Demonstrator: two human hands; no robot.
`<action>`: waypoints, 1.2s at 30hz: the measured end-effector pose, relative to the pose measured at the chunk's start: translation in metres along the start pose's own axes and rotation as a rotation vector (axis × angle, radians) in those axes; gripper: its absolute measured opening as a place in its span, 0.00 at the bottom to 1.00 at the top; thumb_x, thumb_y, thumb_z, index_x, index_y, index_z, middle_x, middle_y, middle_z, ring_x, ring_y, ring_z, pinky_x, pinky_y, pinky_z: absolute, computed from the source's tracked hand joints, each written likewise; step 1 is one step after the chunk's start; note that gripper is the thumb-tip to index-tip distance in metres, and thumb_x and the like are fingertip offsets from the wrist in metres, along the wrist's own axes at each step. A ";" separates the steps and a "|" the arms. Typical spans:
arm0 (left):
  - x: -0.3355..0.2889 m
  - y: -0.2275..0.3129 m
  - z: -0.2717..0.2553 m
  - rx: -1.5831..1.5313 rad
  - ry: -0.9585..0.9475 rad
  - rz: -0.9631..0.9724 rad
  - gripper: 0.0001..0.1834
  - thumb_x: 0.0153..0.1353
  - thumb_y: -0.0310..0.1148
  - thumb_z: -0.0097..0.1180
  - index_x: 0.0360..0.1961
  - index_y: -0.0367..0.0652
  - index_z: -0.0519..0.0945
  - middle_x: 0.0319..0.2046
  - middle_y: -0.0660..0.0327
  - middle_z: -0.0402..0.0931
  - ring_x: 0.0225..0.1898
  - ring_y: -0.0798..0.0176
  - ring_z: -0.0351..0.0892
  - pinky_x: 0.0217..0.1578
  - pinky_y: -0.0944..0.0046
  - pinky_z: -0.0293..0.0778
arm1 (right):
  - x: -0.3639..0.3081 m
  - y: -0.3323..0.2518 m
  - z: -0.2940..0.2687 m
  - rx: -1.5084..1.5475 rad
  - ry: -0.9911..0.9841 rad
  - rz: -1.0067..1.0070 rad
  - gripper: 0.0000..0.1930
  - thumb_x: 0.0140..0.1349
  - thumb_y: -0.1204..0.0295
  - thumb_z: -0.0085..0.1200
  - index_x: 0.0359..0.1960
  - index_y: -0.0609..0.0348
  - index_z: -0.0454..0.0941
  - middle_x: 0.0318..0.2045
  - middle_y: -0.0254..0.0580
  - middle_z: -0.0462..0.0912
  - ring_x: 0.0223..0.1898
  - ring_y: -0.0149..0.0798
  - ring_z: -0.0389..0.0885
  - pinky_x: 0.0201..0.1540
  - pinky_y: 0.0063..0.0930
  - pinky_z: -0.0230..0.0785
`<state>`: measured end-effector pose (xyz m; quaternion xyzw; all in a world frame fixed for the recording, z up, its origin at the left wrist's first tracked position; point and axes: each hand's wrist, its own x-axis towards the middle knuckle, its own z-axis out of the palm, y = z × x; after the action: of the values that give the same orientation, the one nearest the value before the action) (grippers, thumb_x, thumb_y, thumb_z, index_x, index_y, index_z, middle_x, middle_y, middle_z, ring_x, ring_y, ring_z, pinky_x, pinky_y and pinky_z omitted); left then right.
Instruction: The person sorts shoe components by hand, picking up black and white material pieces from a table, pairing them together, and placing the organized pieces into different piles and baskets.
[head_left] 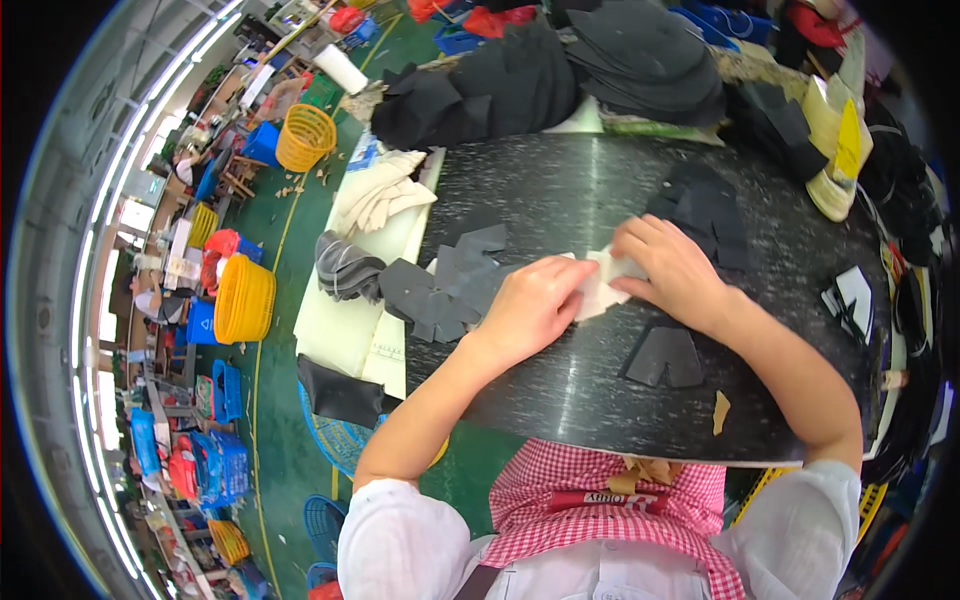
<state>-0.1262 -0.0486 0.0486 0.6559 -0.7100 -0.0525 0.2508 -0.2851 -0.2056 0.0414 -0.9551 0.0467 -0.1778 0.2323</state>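
Observation:
Both hands meet over the middle of a dark speckled work table (530, 390). Between them lies a small cream-coloured cut piece (598, 290), partly covered by my fingers. My left hand (537, 305) is closed with its fingertips on the piece's left edge. My right hand (668, 268) pinches it from the right, thumb below and fingers above. Left of my left hand, dark grey cut pieces (440, 290) lie overlapping. A single dark grey piece (664, 357) with a notched lower edge rests below my right hand. More black pieces (705, 210) lie beyond that hand.
Cream pieces (385, 190) and a bundle of grey pieces (347, 267) sit along the left side. Tall stacks of black pieces (645, 60) line the far edge. A tan scrap (720, 412) lies near the front edge. Yellow baskets (245, 300) stand on the green floor.

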 end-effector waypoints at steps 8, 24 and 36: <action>0.003 -0.015 0.013 0.070 -0.021 0.197 0.20 0.48 0.22 0.60 0.45 0.38 0.77 0.40 0.52 0.78 0.42 0.49 0.78 0.43 0.56 0.76 | -0.010 -0.011 0.000 -0.023 0.107 -0.039 0.12 0.48 0.74 0.62 0.32 0.61 0.72 0.41 0.41 0.76 0.42 0.47 0.73 0.45 0.36 0.68; -0.019 0.058 0.013 -1.268 0.564 -0.156 0.17 0.51 0.17 0.60 0.43 0.39 0.78 0.43 0.55 0.78 0.43 0.56 0.79 0.45 0.64 0.74 | -0.047 -0.078 -0.051 0.295 0.381 0.198 0.04 0.59 0.76 0.53 0.31 0.66 0.75 0.26 0.42 0.75 0.28 0.36 0.74 0.33 0.25 0.66; -0.013 0.106 0.039 -0.674 0.571 0.423 0.23 0.55 0.20 0.55 0.55 0.35 0.73 0.58 0.54 0.69 0.57 0.43 0.66 0.54 0.50 0.67 | -0.114 -0.091 -0.018 0.454 0.470 0.287 0.12 0.67 0.69 0.48 0.38 0.68 0.76 0.30 0.34 0.77 0.30 0.25 0.71 0.34 0.19 0.63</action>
<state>-0.2383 -0.0320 0.0538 0.3678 -0.6740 -0.0456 0.6390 -0.3976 -0.1132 0.0619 -0.7958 0.1917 -0.3641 0.4442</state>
